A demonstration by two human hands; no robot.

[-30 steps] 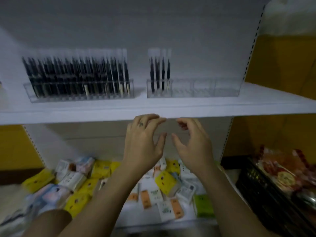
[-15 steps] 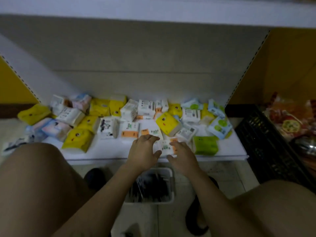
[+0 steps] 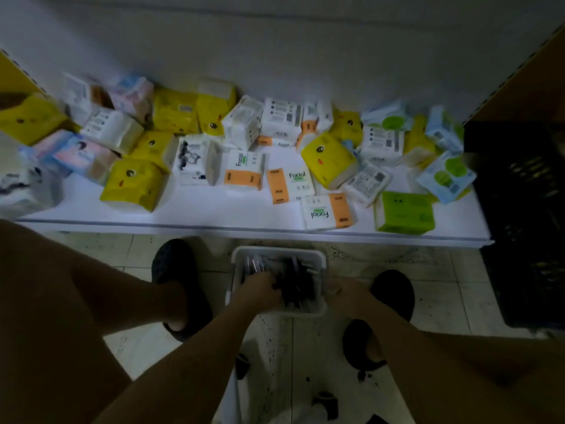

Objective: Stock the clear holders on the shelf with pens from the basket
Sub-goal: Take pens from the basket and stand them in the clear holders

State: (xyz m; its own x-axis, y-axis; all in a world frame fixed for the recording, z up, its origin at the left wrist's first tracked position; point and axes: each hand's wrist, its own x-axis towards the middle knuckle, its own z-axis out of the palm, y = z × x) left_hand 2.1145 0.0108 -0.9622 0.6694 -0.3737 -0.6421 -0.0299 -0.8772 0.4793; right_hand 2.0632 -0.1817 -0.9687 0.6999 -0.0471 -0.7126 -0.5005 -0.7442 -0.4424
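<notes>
— Where are the pens?
— The slim black pens (image 3: 298, 286) lie heaped in the white plastic basket (image 3: 318, 261) on the tiled floor (image 3: 434, 289). Their long axes run mostly away from the person, and the tips are too blurred to tell.
— And the hands?
— The left hand (image 3: 258, 290) curls its fingers round some pens. The right hand (image 3: 344, 293) is at the basket's right rim, its grip unclear.

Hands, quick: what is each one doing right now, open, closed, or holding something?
Left hand: fingers curled round dark pens in the basket.
Right hand: gripping the basket's right rim.
</notes>
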